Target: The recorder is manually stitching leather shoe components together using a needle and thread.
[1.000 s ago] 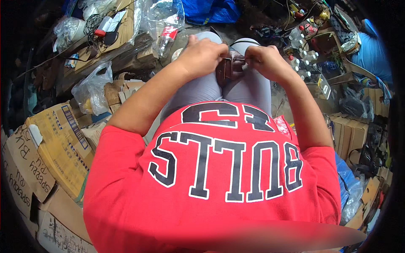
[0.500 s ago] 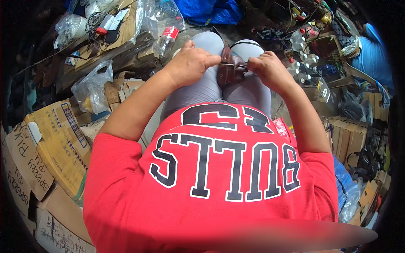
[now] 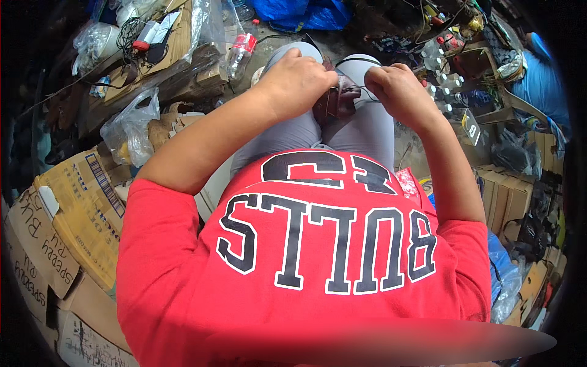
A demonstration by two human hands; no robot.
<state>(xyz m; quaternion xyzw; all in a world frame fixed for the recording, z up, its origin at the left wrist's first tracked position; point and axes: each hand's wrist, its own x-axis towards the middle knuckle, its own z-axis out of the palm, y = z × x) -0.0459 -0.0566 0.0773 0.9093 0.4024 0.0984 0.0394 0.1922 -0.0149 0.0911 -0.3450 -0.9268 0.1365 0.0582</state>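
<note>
A dark brown leather shoe (image 3: 338,103), partly hidden by my fingers, rests between my knees. My left hand (image 3: 298,81) is closed at its upper left side, and what the fingertips pinch is hidden. To the right of the shoe, my right hand (image 3: 400,92) is closed in a pinch, a short gap away from the leather. A thin dark cord (image 3: 367,100) curves from the shoe toward that hand. Around the top of my right knee runs a black strap (image 3: 359,59).
At the left lie cardboard boxes (image 3: 79,208), a clear plastic bag (image 3: 131,125) and a wooden board (image 3: 177,76). A red-labelled bottle (image 3: 241,52) stands beyond my left knee. Several small white-capped bottles (image 3: 449,82) and stacked cartons (image 3: 504,196) are at the right. A blue tarp (image 3: 299,13) lies ahead.
My left hand has moved right, up against the shoe. My right hand has shifted slightly up and right, away from it, and a loose curve of cord now shows between.
</note>
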